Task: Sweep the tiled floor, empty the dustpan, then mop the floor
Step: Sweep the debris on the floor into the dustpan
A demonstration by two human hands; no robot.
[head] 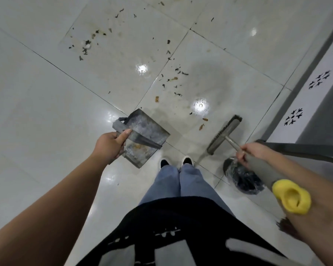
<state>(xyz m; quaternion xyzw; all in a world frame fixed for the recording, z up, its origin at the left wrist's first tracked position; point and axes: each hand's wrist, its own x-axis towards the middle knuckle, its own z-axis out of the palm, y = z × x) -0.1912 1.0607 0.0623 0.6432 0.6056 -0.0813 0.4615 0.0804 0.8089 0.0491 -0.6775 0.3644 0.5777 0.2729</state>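
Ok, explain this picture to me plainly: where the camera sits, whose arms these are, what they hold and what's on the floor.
There is no machine here. The camera is worn on a person's head and looks down, so you see their own arms, jeans and shoes. The left hand grips the handle of a grey metal dustpan, lifted off the floor, a few crumbs inside. The right hand holds the handle of a broom with a yellow end cap. Dark and orange bits of debris are scattered over the glossy white floor tiles. A lined black bin stands on the right, partly hidden by the arm.

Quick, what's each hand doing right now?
Left hand: closed on the dustpan handle.
Right hand: closed on the broom handle.
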